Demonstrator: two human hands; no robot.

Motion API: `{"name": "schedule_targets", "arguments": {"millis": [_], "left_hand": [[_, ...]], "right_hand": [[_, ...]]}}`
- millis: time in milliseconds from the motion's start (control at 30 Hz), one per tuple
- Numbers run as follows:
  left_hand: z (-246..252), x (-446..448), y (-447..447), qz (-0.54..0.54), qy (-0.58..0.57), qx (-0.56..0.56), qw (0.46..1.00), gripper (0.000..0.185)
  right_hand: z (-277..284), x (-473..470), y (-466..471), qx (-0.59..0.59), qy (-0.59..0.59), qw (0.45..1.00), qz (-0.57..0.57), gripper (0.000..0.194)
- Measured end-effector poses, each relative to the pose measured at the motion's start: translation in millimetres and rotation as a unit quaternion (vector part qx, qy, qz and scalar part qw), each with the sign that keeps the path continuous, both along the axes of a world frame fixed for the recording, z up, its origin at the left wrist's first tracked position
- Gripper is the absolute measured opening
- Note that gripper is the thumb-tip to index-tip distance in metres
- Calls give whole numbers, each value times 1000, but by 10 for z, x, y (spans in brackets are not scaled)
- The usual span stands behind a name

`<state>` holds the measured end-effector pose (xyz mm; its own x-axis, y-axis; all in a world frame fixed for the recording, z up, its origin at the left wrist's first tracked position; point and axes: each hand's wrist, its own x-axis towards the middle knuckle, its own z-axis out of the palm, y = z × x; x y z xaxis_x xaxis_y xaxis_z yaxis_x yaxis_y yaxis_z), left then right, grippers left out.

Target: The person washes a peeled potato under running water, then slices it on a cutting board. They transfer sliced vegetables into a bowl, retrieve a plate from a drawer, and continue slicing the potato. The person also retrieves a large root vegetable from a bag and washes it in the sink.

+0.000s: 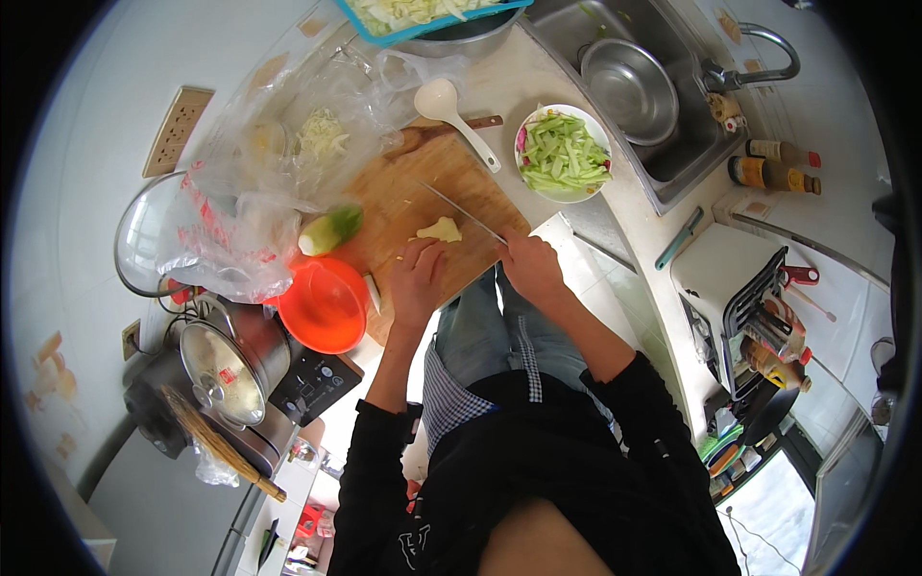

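My right hand (533, 265) grips a kitchen knife (461, 210), seen nearly edge-on, its blade slanting across the wooden cutting board (497, 191). Just left of the blade lie pale yellow vegetable pieces (441, 230). The bent fingertips of my left hand (418, 277) rest at their near edge; whether they grip a piece is hidden. A partly peeled green vegetable (331, 229) sits on the board's left side. Right of the board, a floral bowl (524, 176) holds green vegetable strips (564, 153).
An orange-red plastic bowl (324, 306) stands by my left hand. Plastic bags (223, 237) crowd the left; a lidded pot (234, 367) is lower left. A white ladle (450, 108) lies across the board's far edge. The sink (666, 169) holds a metal basin (630, 90).
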<state>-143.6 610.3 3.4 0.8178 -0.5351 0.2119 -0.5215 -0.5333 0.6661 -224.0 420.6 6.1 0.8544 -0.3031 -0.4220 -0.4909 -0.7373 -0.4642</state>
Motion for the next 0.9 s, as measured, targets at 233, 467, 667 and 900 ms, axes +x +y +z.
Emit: {"name": "schedule_targets", "arguments": {"millis": [233,467,667,900], "left_hand": [[-218,82,-19,-70,-42,18,996,36],[-506,38,-1,-74,-45,6,996,35],[-603,26,35,-86,-81,39,992,31],[-565,53,60,-91,-62,0,994,41]], "right_hand": [[363,-53,35,13,46,999,17,22],[451,-72,91,-27,42,997,60,18],[536,-16,148,-75,46,991,105,12],[334,88,167,-84,77,985,126,15]]}}
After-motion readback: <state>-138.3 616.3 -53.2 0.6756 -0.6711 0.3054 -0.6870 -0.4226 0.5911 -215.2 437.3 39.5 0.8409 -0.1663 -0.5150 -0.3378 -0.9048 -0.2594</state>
